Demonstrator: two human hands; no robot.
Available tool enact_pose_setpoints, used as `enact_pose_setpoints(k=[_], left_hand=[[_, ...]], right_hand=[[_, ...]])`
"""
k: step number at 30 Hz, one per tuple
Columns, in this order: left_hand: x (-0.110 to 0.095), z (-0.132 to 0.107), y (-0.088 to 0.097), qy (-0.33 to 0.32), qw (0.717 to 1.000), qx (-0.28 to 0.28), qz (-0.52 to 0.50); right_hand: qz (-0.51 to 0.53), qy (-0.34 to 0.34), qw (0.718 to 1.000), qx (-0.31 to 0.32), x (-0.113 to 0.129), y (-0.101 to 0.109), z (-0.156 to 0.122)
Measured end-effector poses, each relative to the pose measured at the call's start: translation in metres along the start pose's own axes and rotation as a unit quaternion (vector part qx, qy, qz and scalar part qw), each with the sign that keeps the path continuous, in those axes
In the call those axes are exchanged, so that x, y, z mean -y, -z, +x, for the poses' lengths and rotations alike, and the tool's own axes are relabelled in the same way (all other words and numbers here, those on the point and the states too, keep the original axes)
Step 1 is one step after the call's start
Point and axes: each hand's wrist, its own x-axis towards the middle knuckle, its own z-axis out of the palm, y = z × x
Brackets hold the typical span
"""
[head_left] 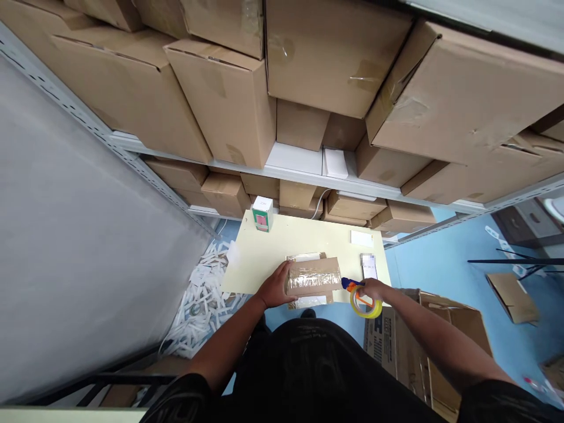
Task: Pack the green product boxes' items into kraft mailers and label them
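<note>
The right hand (373,289) is closed around a blue-and-orange handheld tape dispenser (351,285) loaded with a yellow-looking ring-shaped tape roll (378,309). The dispenser's blue end is just beside the right end of a small, oblong brown cardboard box (314,267). The left hand (274,286) is partly curled against the box's left end, steadying it; how firmly the fingers press cannot be told. Shiny clear tape (315,281) runs lengthwise along the top of the box. White-and-brown packaging (309,302) shows beyond its near and far sides.

The box is at the near edge of a pale yellow rectangular table (304,232). To its right, near the right hand, lies a dark-edged phone (369,267) with a lit screen, and beyond that a flat white rectangular box (361,238). An upright green, white and pink carton (263,214) stands at the far left corner.

Behind the table, grey metal shelving (291,158) carries many brown cardboard cartons (233,106). White paper strips (200,302) litter the blue floor (423,258) at left; a large open brown carton (403,341) stands at right.
</note>
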Motion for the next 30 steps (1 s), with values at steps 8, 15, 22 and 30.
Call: enact_pose_setpoints(k=[8,15,22,30], left_hand=[[-0.001,-0.007,0.007,0.008,1.0,0.006,0.006],[-0.001,-0.012,0.021,0.007,0.999,0.026,0.031],[-0.003,-0.017,0.027,0.019,0.999,0.03,0.009],[-0.015,-0.002,0.009,0.267,0.921,-0.143,-0.245]], right_hand=[[0.106,-0.068,0.986,-0.107,-0.001,-0.04,0.005],[0.121,-0.08,0.982,-0.119,0.014,-0.055,0.053],[0.162,0.005,0.956,-0.246,0.026,-0.06,0.024],[0.417,0.069,0.904,-0.056,0.103,-0.079,-0.022]])
